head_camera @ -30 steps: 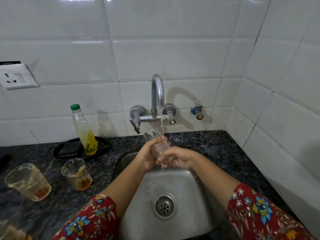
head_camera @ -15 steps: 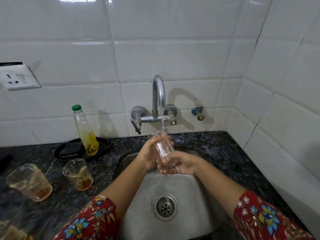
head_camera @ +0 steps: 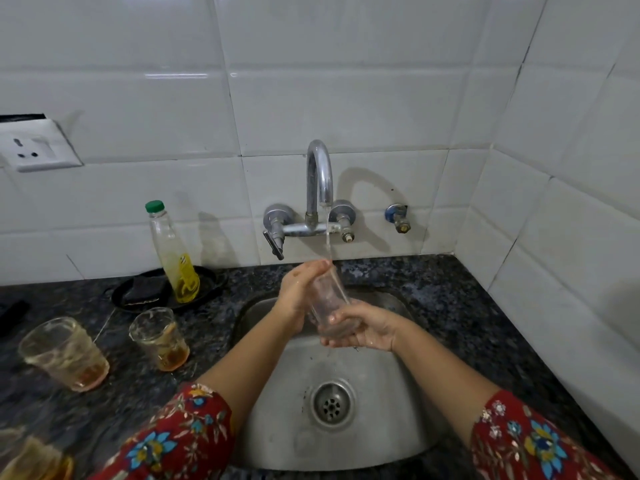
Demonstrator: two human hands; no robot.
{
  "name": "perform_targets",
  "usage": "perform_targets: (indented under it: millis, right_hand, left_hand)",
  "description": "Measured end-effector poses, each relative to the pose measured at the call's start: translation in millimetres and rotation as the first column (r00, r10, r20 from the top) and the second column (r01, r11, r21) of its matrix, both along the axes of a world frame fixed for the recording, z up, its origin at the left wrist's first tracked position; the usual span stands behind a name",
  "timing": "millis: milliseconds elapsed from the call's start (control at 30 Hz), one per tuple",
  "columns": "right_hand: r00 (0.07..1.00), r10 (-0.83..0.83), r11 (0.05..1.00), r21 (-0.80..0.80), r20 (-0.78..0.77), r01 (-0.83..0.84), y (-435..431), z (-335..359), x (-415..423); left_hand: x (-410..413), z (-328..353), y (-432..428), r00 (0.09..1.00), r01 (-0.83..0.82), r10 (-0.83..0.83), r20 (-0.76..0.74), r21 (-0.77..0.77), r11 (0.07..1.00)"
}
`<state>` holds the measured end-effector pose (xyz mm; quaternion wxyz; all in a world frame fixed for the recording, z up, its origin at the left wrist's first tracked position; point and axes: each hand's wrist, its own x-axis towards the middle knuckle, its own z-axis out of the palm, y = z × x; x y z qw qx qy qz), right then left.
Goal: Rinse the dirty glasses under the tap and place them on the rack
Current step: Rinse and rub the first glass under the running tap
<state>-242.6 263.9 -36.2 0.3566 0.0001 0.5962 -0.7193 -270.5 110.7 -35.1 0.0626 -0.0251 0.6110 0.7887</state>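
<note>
The fingers (head_camera: 337, 337) of your right hand (head_camera: 372, 330) curl under and round the base of the glass (head_camera: 325, 299), and your left hand (head_camera: 298, 289) wraps its upper side up to the rim. The glass is clear, wet and nearly upright over the sink (head_camera: 381, 427), mouth just under the stream from the tap (head_camera: 318, 178). A second ago it leaned left with its mouth in view; now it stands steeper. Your left palm hides its left side, its base blurs into your fingers, and a dirty glass (head_camera: 24, 459) is cut off at the lower left corner
</note>
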Motion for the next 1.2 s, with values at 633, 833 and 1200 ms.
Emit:
perform_targets:
  millis: [633,833,1200]
  right_hand:
    - [0.632,0.157,0.609,0.579,-0.759,0.543,-24.2,24.1,-10.8]
    - [0.773,0.178,0.531,0.721,-0.609,0.446,-6.1,-26.3,6.7]
    - [0.853,-0.181,0.819,0.405,-0.489,0.406,-14.7,-32.1,8.6]
  left_hand:
    - [1.0,-11.4,-2.7,0.925,-0.178,0.090,0.369,0.210,0.961]
    - [4.9,-2.3,18.0,0.964,0.114,-0.101,0.246,-0.039,0.993]
    - [5.9,-5.7,21.4,0.987,0.025,-0.011,0.160,-0.086,0.996]
